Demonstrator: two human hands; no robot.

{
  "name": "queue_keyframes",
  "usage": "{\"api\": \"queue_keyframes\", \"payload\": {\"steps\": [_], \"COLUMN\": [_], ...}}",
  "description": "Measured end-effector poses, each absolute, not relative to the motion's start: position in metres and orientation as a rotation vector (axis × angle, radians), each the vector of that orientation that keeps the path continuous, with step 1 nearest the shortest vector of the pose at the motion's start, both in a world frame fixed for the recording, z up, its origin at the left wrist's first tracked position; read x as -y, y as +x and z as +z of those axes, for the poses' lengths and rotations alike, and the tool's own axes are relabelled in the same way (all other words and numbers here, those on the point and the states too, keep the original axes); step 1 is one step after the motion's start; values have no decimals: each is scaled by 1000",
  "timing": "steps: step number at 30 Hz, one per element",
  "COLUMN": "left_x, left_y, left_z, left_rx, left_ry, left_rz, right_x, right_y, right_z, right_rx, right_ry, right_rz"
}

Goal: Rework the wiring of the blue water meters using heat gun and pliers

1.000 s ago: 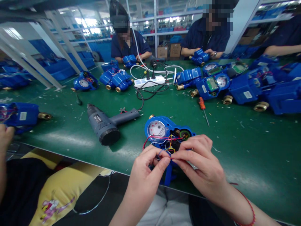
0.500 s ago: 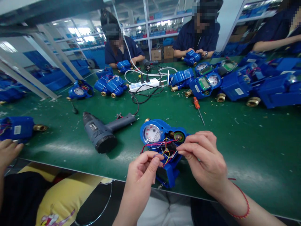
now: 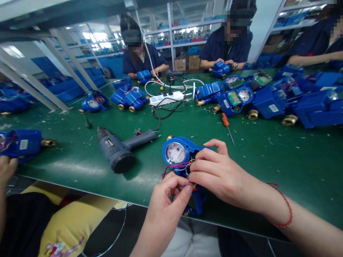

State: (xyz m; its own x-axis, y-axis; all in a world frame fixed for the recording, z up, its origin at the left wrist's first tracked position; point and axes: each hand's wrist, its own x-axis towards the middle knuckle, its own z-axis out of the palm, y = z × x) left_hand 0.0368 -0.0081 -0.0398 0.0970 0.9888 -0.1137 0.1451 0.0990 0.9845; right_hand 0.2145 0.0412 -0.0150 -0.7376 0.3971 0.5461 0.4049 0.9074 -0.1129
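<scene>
A blue plastic water meter (image 3: 175, 152) with a round white dial lies on the green workbench in front of me, its open body trailing thin red, yellow and blue wires (image 3: 186, 175). My left hand (image 3: 166, 207) is below it, with thumb and fingertips pinched on the thin wires. My right hand (image 3: 217, 175) lies over the meter's right side, its fingers wrapped around the body and its index finger raised. That hand hides the meter's open compartment. A brass fitting (image 3: 169, 137) shows at the meter's top edge.
A grey heat gun (image 3: 115, 153) lies left of the meter, and an orange-handled screwdriver (image 3: 226, 125) lies to its upper right. A white power strip (image 3: 166, 98) with black and white cables sits beyond. Several blue meters and brass-ended valves cover the far bench. Co-workers sit opposite; another person's hand (image 3: 6, 171) shows at left.
My right hand has moved from pinching at the wires to lying over the meter's right side, covering its open compartment. My left hand has moved slightly toward the meter, still at the wires.
</scene>
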Motion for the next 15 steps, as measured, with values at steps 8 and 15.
{"api": "queue_keyframes", "payload": {"steps": [8,15], "left_x": [15,21], "left_y": [41,39], "left_z": [-47,-60], "left_rx": [-1242,-1024], "left_ry": [992,659], "left_rz": [1148,1183], "right_x": [-47,-45], "right_y": [210,212], "right_z": [-14,-13], "right_rx": [2428,2450], "right_ry": [-727,-820], "right_rz": [-159,41]}}
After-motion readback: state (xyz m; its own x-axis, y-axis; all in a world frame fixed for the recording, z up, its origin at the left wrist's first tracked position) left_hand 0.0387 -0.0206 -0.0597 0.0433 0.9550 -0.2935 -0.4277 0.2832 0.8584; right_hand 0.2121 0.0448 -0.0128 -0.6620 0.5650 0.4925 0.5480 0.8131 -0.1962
